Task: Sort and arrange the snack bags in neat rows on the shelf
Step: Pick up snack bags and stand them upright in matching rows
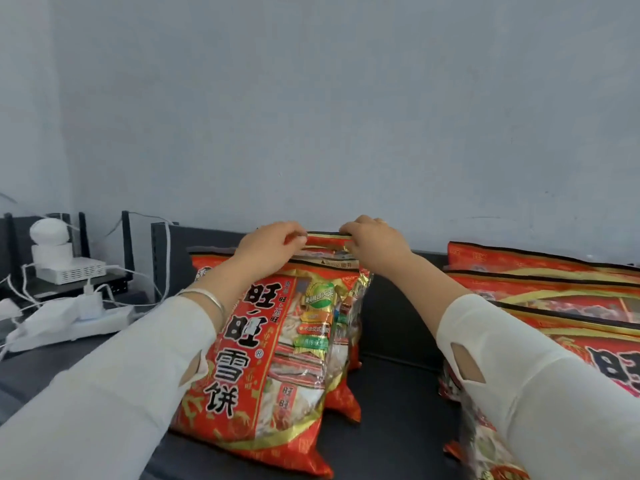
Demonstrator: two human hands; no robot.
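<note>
A large red and gold snack bag (pixel 273 358) with black Chinese characters stands on the dark shelf top (pixel 391 403), leaning back, with more bags of the same kind stacked behind it. My left hand (pixel 268 245) pinches the top edge of the bag stack on the left side. My right hand (pixel 375 242) grips the same top edge on the right side. Both arms wear white sleeves, and a silver bangle sits on my left wrist. A second group of red bags (pixel 540 289) lies at the right, partly hidden behind my right arm.
A white power strip (pixel 69 323) with plugs and cables lies at the left, beside a white device box and a round white camera (pixel 50 233). A pale blue-grey wall (pixel 311 116) rises directly behind the shelf. A dark gap of shelf separates the two bag groups.
</note>
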